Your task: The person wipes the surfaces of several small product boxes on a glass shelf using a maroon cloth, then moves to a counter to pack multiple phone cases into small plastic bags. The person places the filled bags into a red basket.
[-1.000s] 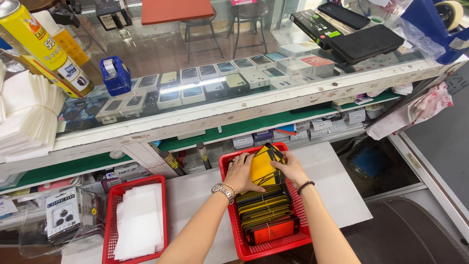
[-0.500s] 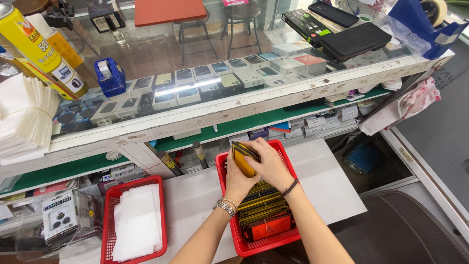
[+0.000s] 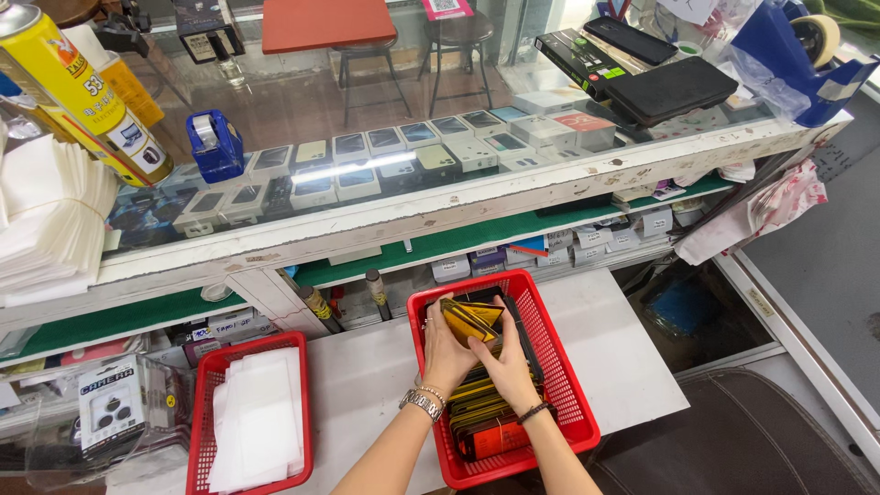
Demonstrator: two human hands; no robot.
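Below the glass display counter (image 3: pixel 477 197), on a white shelf (image 3: pixel 605 339): one red basket (image 3: pixel 559 367), packed with flat yellow-and-black packets (image 3: pixel 481 417) filed on edge, apparently for easy flipping. Left hand (image 3: pixel 446 353) and right hand (image 3: pixel 503 362) both closed on a lifted bundle of packets (image 3: pixel 470 319), tilted above the basket's far end. Second red basket (image 3: pixel 203 403) alongside, holding white sheets (image 3: pixel 257 417).

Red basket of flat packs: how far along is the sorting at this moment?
Done: a row of flat packs stands filed in the red basket. In hand: left hand and right hand grip a yellow-black bunch above the far end. Left: that bunch is not yet set down.
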